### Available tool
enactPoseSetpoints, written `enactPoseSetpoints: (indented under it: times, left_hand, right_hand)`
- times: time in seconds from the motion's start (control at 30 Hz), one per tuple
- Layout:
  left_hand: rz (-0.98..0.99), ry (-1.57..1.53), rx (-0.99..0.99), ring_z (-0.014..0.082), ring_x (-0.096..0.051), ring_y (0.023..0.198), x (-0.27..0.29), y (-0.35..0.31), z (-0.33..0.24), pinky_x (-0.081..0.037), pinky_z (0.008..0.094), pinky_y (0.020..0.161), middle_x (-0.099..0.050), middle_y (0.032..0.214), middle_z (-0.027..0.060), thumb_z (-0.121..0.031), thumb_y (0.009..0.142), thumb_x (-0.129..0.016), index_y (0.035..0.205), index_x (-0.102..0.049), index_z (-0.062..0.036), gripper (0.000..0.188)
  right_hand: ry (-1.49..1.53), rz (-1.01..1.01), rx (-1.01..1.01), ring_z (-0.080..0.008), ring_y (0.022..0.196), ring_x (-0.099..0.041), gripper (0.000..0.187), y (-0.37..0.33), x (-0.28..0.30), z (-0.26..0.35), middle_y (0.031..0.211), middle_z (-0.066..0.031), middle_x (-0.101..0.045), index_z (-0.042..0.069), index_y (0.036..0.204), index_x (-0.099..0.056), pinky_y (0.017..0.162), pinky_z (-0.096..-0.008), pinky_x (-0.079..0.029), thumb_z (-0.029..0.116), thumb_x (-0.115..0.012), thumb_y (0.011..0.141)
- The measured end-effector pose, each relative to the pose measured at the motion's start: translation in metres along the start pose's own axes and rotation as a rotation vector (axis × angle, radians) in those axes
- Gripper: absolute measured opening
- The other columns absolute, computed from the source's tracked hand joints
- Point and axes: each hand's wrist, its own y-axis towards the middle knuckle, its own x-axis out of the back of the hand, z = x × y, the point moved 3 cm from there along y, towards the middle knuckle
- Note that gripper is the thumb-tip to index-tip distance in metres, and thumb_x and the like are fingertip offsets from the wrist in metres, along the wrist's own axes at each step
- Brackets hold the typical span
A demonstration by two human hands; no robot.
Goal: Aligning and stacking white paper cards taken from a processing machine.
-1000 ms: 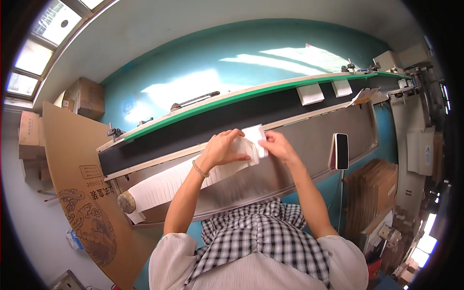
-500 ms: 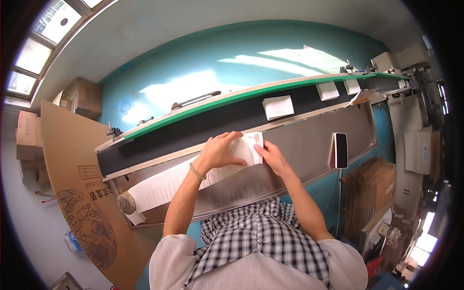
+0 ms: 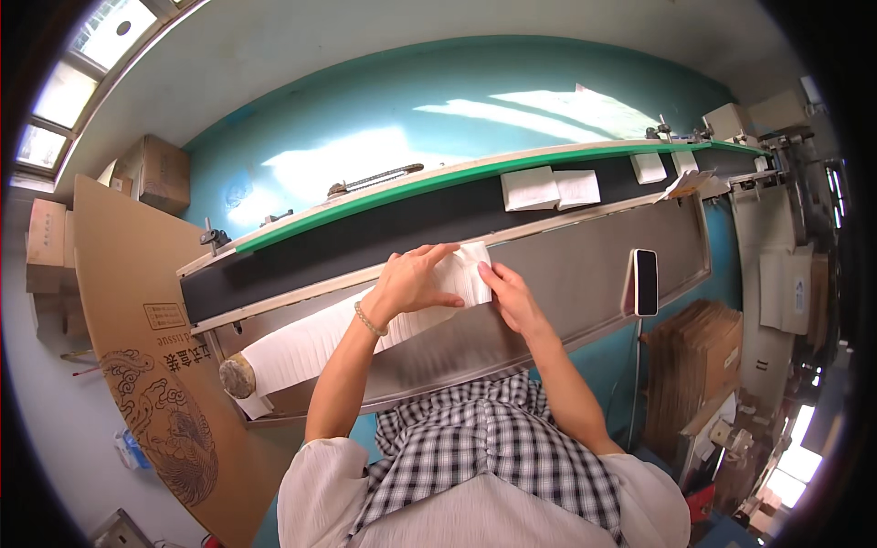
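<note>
A long row of white folded tissues (image 3: 315, 342) stands packed on the metal tray, running from lower left toward the middle. My left hand (image 3: 411, 285), with a beaded bracelet at its wrist, arches over the right end of the row, fingers on the far side and thumb on the near side. At that same end my right hand (image 3: 512, 294) pinches the last tissues between thumb and fingers. A round, stone-like block (image 3: 238, 375) sits against the row's left end. Beyond my hands, two white tissue stacks (image 3: 530, 189) lie side by side on the black conveyor belt (image 3: 393, 224).
A green-edged rail (image 3: 365, 207) runs along the belt's far side. More white stacks (image 3: 649, 168) lie farther right on it. A phone (image 3: 644, 283) stands on a holder at the metal tray's (image 3: 585, 260) right part. Large cardboard (image 3: 137, 320) leans at left; flattened cartons (image 3: 692, 365) stand at right.
The stacks on the belt have shifted right, and a second one now shows beside the nearest. Both my hands stay at the row's end, the right one moved slightly left.
</note>
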Motion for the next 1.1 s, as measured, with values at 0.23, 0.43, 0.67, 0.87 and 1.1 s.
enactPoseSetpoints:
  times: [0.23, 0.43, 0.67, 0.87, 1.1]
  left_hand:
    - [0.011, -0.064, 0.001, 0.0370, -0.070, 0.108, 0.002, 0.001, 0.006, -0.056, 0.0440, 0.092, -0.070, 0.124, 0.0157, -0.052, 0.068, -0.090, 0.129, -0.060, -0.0138, 0.079]
    - [0.022, -0.078, -0.045, 0.0378, -0.069, 0.111, 0.005, -0.005, 0.008, -0.056, 0.0446, 0.095, -0.067, 0.131, 0.0184, -0.054, 0.066, -0.091, 0.138, -0.057, -0.0124, 0.090]
    - [0.034, -0.081, -0.001, 0.0366, -0.070, 0.108, 0.009, -0.014, 0.015, -0.056, 0.0433, 0.093, -0.070, 0.125, 0.0163, -0.056, 0.065, -0.091, 0.132, -0.058, -0.0111, 0.087]
    - [-0.002, -0.081, -0.031, 0.0367, -0.070, 0.104, 0.012, -0.012, 0.015, -0.056, 0.0429, 0.090, -0.071, 0.118, 0.0146, -0.055, 0.067, -0.090, 0.128, -0.059, -0.0106, 0.082]
    - [0.042, 0.015, 0.037, 0.0346, -0.066, 0.119, 0.016, -0.030, 0.019, -0.050, 0.0445, 0.095, -0.066, 0.134, 0.0145, -0.058, 0.066, -0.090, 0.141, -0.055, -0.0132, 0.095]
  right_hand:
    - [-0.167, -0.068, 0.066, -0.0173, 0.095, -0.071, 0.029, 0.031, 0.003, 0.048, 0.109, -0.0104, -0.069, 0.000, 0.125, -0.059, 0.082, -0.0302, -0.057, 0.023, -0.060, 0.106]
    - [-0.672, 0.072, 0.055, -0.0094, 0.093, -0.063, 0.042, 0.014, -0.026, 0.005, 0.105, -0.0048, -0.069, 0.000, 0.127, -0.063, 0.080, -0.0274, -0.053, 0.031, -0.071, 0.101]
    - [-0.483, 0.006, -0.061, -0.0122, 0.086, -0.068, 0.035, 0.022, 0.000, 0.010, 0.109, -0.0104, -0.071, -0.003, 0.122, -0.066, 0.068, -0.0282, -0.053, 0.024, -0.070, 0.100]
    - [-0.300, -0.103, 0.078, -0.0137, 0.085, -0.068, 0.044, 0.039, -0.020, 0.029, 0.099, -0.0086, -0.071, -0.002, 0.118, -0.062, 0.072, -0.0255, -0.054, 0.039, -0.067, 0.102]
    - [-0.150, -0.051, -0.026, -0.0123, 0.082, -0.066, 0.046, 0.004, -0.030, -0.016, 0.102, -0.0076, -0.072, -0.001, 0.122, -0.066, 0.073, -0.0316, -0.054, 0.038, -0.073, 0.098]
